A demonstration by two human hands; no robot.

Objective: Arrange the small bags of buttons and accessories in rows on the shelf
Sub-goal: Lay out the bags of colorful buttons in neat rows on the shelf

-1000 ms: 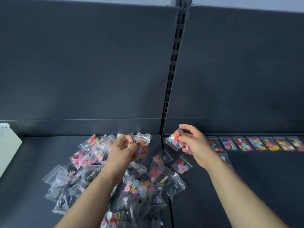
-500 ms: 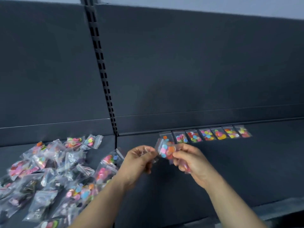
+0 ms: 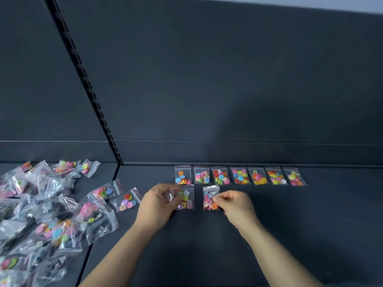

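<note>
Both hands have dropped to the shelf [image 3: 269, 224]: left hand [image 3: 158, 204] fingers [image 3: 163, 188] pinch the left bag [image 3: 186, 199], right hand [image 3: 237, 207] fingers [image 3: 222, 198] pinch the right bag [image 3: 209, 198], just below the row of bags [image 3: 240, 176].

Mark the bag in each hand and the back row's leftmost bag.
left-hand bag [image 3: 186, 201], head view, on its buttons.
right-hand bag [image 3: 208, 204], head view, lower half.
leftmost back-row bag [image 3: 182, 179], head view, its buttons.

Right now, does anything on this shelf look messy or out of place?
Yes: the pile of bags on the left is a jumbled heap, and two loose bags beside it lie askew, unlike the neat back row. The left hand holds a green-button bag, the right hand a pink-button bag, before that row. Nothing looks spilled.
</note>
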